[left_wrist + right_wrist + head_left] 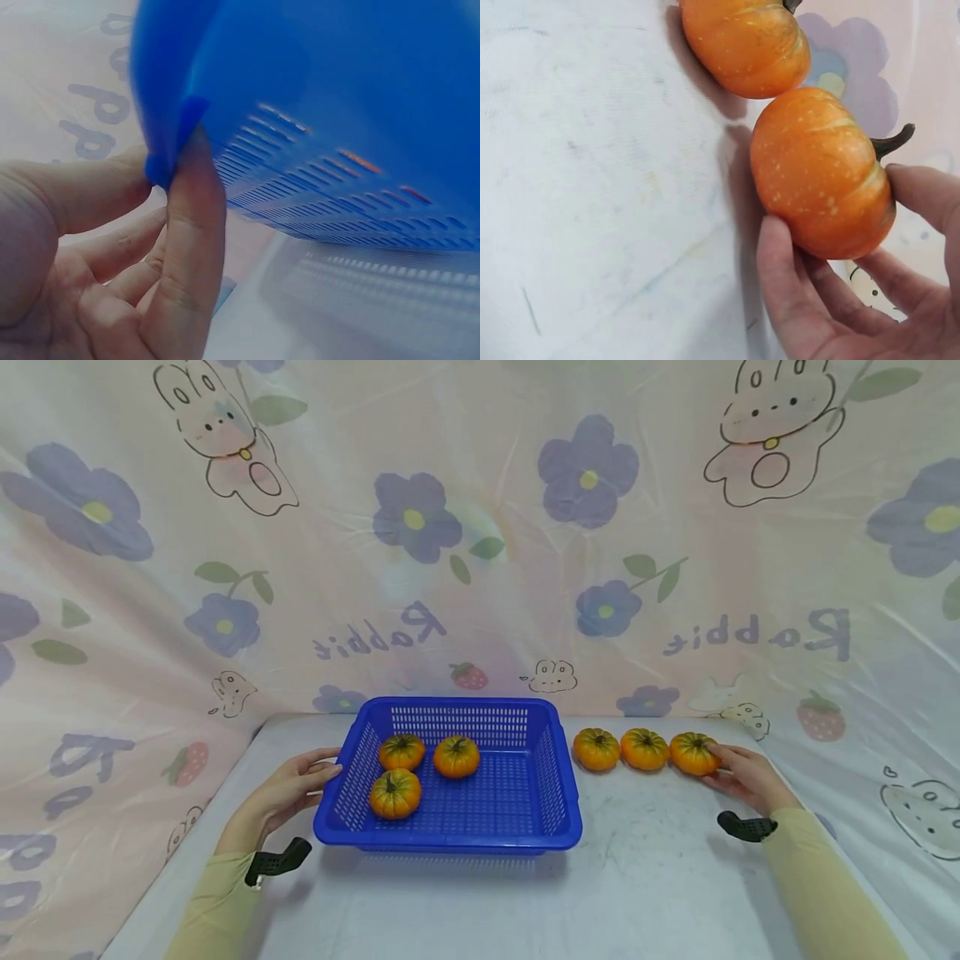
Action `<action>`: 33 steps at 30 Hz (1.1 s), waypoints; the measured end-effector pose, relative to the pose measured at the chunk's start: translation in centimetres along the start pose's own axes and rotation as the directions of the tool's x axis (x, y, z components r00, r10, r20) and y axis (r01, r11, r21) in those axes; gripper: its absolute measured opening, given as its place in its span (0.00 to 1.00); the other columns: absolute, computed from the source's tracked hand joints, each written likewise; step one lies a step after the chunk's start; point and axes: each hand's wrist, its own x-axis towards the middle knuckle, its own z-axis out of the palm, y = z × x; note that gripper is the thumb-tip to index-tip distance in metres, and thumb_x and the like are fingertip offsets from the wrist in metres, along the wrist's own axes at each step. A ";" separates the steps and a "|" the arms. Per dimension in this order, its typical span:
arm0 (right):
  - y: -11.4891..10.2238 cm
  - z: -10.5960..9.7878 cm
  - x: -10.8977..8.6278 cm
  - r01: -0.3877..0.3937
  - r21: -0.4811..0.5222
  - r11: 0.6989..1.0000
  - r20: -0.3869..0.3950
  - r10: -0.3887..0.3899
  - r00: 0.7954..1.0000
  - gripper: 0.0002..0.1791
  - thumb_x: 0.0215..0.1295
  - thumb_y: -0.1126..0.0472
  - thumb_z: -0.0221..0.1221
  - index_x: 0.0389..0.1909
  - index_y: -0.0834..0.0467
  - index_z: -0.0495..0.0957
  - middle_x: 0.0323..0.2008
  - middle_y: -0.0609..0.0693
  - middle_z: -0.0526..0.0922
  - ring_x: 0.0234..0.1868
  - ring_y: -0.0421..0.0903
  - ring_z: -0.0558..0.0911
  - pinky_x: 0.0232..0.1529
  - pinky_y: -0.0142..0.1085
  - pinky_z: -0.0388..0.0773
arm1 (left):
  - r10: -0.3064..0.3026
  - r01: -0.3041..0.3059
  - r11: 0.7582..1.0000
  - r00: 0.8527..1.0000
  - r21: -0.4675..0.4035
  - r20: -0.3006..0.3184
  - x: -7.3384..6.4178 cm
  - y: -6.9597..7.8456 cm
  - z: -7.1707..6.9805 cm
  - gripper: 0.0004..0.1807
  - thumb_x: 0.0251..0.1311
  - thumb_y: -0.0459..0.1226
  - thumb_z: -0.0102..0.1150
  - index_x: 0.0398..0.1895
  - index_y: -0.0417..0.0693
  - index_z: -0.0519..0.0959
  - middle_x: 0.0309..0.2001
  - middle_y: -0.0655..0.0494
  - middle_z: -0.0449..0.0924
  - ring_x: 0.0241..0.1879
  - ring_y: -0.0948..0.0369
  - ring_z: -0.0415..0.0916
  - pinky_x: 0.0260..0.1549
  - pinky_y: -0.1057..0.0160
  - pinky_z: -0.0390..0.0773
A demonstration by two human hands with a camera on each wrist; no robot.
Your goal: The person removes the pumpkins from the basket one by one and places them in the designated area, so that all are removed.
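A person's left hand [288, 783] pinches the rim [166, 82] of a blue plastic basket [450, 841] at its left side, while the right hand [750, 777] grips a small orange pumpkin [692, 756] at the right end of a row beyond the basket, thumb near the stem [896, 142], fingers around the lower side. The pumpkin looks light, firm and perhaps slick-skinned; the stem seems likeliest to snap, making the rounded sides the better hold. The basket appears light and slightly flexible, best taken by its rim. In all: 6 pumpkins, 3 lying in the basket's left half and 3 lined up to its right, the gripped pumpkin included; 1 basket; 1 white table [652, 877]; 2 hands; and 2 black wrist devices [277, 862], 1 per arm, before 1 rabbit-print curtain [495, 585].
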 end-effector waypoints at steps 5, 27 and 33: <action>-0.1 0.2 -0.2 -0.011 -0.029 1.000 -0.003 0.011 1.000 0.44 0.73 0.46 0.46 0.73 0.68 0.36 0.68 0.72 0.45 0.46 0.51 0.72 0.50 0.40 0.77 | -0.004 0.004 1.000 1.000 0.007 -0.001 0.0 0.0 0.0 0.37 0.67 0.43 0.55 0.72 0.37 0.52 0.50 0.46 0.76 0.45 0.54 0.79 0.47 0.57 0.79; 0.0 0.5 -0.4 -0.007 -0.032 0.999 -0.084 0.004 0.996 0.39 0.74 0.51 0.45 0.71 0.73 0.40 0.64 0.74 0.52 0.33 0.42 0.82 0.47 0.39 0.79 | 0.000 0.000 1.000 1.000 0.012 0.010 0.0 0.1 0.0 0.37 0.67 0.43 0.55 0.72 0.36 0.52 0.48 0.46 0.77 0.44 0.54 0.79 0.46 0.57 0.79; -0.3 0.2 -0.8 -0.005 -0.078 0.997 -0.101 -0.003 0.995 0.40 0.75 0.48 0.42 0.71 0.73 0.40 0.59 0.73 0.59 0.33 0.43 0.81 0.46 0.37 0.79 | -0.002 0.001 1.000 1.000 0.025 0.003 0.0 0.1 0.0 0.37 0.68 0.43 0.54 0.72 0.36 0.52 0.49 0.46 0.77 0.44 0.54 0.79 0.46 0.57 0.79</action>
